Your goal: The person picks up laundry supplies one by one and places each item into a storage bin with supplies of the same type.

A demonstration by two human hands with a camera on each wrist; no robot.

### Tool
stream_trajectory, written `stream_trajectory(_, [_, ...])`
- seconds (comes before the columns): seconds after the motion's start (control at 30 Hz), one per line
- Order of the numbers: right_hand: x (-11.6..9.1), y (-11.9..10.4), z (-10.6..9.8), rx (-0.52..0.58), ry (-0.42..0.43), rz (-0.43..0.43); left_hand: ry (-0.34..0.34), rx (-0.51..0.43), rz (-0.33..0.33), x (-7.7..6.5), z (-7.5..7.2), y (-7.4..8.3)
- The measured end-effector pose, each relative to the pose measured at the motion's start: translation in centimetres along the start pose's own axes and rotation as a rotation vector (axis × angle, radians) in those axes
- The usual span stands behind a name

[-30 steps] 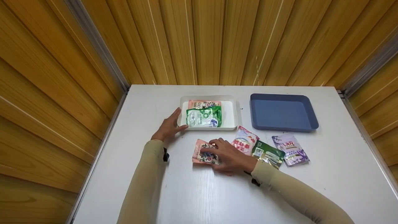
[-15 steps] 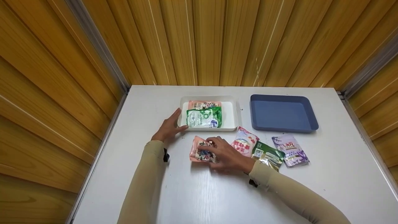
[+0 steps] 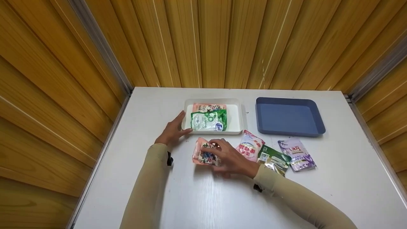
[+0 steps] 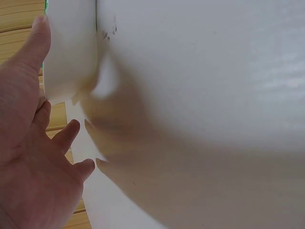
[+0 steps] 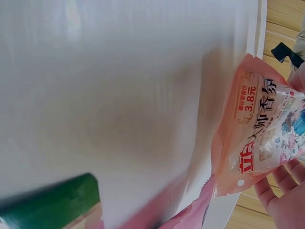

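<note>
My right hand (image 3: 233, 159) grips a pink, flower-printed detergent pouch (image 3: 198, 156) just above the table, in front of the white tray (image 3: 234, 119). In the right wrist view the pouch (image 5: 243, 138) shows its printed face, with fingers at its edges. At the tray's front left corner rests my left hand (image 3: 171, 130), fingers spread along the outer side. The left wrist view has its thumb on the tray wall (image 4: 71, 47) and the other fingers loosely extended. Inside the tray, a green-and-white pouch (image 3: 203, 122) partly covers another pink flowered pouch (image 3: 208, 107).
A blue tray (image 3: 289, 117) stands to the right of the white one. In front of the trays lie a pink-and-white pouch (image 3: 249, 146), a dark green pouch (image 3: 273, 157) and a purple pouch (image 3: 297, 154). Wood-look panels (image 3: 210, 44) wall the table's back and sides.
My right hand has lifted the pink flowered pouch slightly off the table, tilted it up and shifted it a little left. The left hand stays at the tray.
</note>
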State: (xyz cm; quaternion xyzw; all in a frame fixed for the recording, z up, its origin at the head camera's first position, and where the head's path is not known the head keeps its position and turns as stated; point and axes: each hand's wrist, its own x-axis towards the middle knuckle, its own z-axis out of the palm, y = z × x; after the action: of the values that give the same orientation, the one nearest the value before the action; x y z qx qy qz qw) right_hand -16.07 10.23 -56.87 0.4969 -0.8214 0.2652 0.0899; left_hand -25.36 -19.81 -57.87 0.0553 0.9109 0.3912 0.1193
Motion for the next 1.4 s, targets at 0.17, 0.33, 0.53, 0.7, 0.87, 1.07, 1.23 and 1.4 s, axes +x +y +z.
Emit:
stream_trajectory(0.17, [0.2, -0.3, -0.3, 0.023, 0.036, 0.005, 0.004, -0.010, -0.003, 0.0, 0.0, 0.0])
stream_trajectory(0.33, [0.5, -0.5, -0.5, 0.033, 0.039, 0.008, 0.003, -0.021, -0.009, 0.1, 0.1, -0.1])
stream_trajectory(0.53, [0.8, -0.5, -0.8, 0.024, 0.047, -0.011, 0.001, -0.021, -0.001, 0.3, 0.0, -0.2])
stream_trajectory(0.7, [1.4, -0.3, -1.1, 0.010, 0.059, -0.021, 0.000, -0.010, 0.003, 0.4, 0.0, -0.2])
stream_trajectory(0.87, [1.8, -0.1, -1.7, -0.019, 0.047, -0.030, 0.003, -0.008, -0.007, 0.5, 0.2, -0.2])
stream_trajectory(1.07, [2.0, 0.0, -2.6, -0.060, 0.037, -0.041, -0.001, 0.006, -0.003, 0.5, 0.1, -0.2])
stream_trajectory(1.23, [2.2, 0.2, -3.0, -0.077, 0.036, -0.041, -0.003, 0.008, -0.012, 0.6, 0.1, -0.2])
stream_trajectory(1.4, [2.4, 0.5, -3.4, -0.086, 0.025, -0.041, 0.000, 0.003, -0.018, 0.5, 0.1, -0.2])
